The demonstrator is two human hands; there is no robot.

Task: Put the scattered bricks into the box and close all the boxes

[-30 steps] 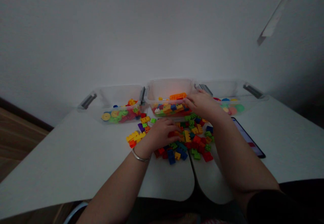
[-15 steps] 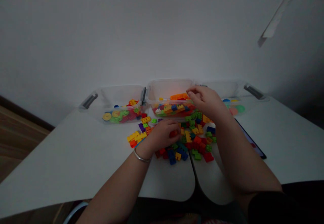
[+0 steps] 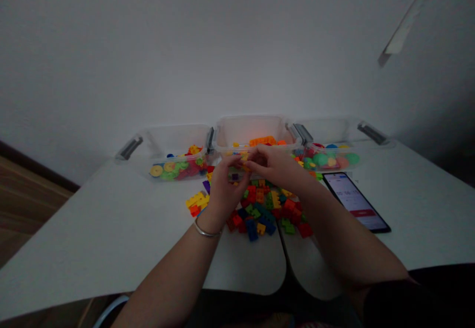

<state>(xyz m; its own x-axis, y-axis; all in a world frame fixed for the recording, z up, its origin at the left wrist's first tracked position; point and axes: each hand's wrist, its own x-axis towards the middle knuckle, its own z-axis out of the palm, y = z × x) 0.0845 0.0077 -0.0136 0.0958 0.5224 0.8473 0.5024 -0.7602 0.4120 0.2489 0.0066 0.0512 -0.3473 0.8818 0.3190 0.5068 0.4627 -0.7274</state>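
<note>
My left hand (image 3: pixel 228 184) and my right hand (image 3: pixel 272 164) meet at the fingertips, just in front of the middle clear plastic box (image 3: pixel 237 131). Fingers of both are bent and pinched together. A bit of yellow-orange shows between them, but I cannot tell whether it is a held piece or bricks in the box behind. Below the hands, a loose pile of toy building bricks (image 3: pixel 260 197) in red, blue, green, yellow and orange spreads over the white table (image 3: pixel 245 263). Yellow bricks (image 3: pixel 196 199) lie left of my left wrist, which wears a bracelet (image 3: pixel 206 231).
A left clear box (image 3: pixel 178 137) holds colourful toy parts, and a right clear box (image 3: pixel 330 129) holds round pieces. To the right of my right forearm lies a phone (image 3: pixel 358 202) with its screen lit. Behind the boxes rises a wall (image 3: pixel 185 46). A seam (image 3: pixel 282 244) splits the table.
My right hand has come down and left from above the middle box's right side. My left hand has lifted off the brick pile toward it, and their fingertips now meet. The phone shows more fully.
</note>
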